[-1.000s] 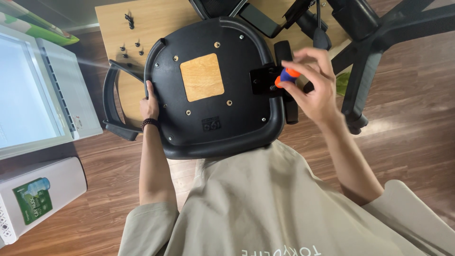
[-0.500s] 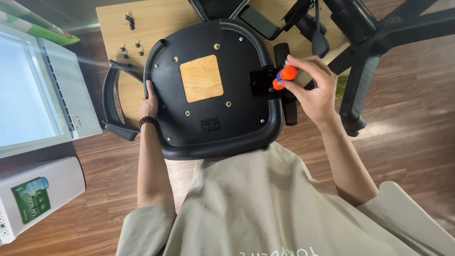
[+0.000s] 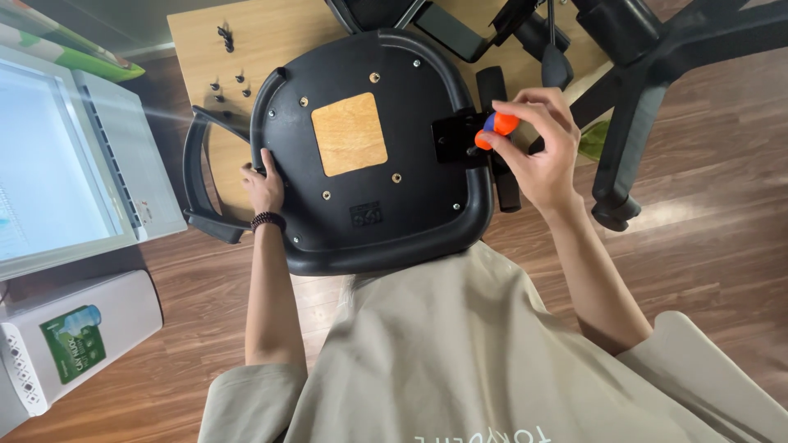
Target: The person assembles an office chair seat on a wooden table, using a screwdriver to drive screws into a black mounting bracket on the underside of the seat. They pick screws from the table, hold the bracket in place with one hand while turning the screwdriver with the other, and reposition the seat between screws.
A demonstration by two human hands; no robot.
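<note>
Left hand (image 3: 264, 184) lies flat with fingers spread against the left rim of the seat (image 3: 373, 148), grasping nothing, likely bracing it so it does not turn. Seat lies underside up on the low wooden board (image 3: 271, 33), with a bare wood panel (image 3: 350, 134) in its middle. Right hand (image 3: 538, 152) pinches the orange-and-blue screwdriver (image 3: 495, 129), tip down at the bracket (image 3: 456, 137) on the seat's right edge, where an armrest (image 3: 501, 139) sits against it. Around: a white appliance (image 3: 49, 172) far left, the other armrest (image 3: 201, 180) loose beside the left hand, spare screws (image 3: 228, 78) on the board, the chair base (image 3: 648, 90) at right, close behind the right hand.
</note>
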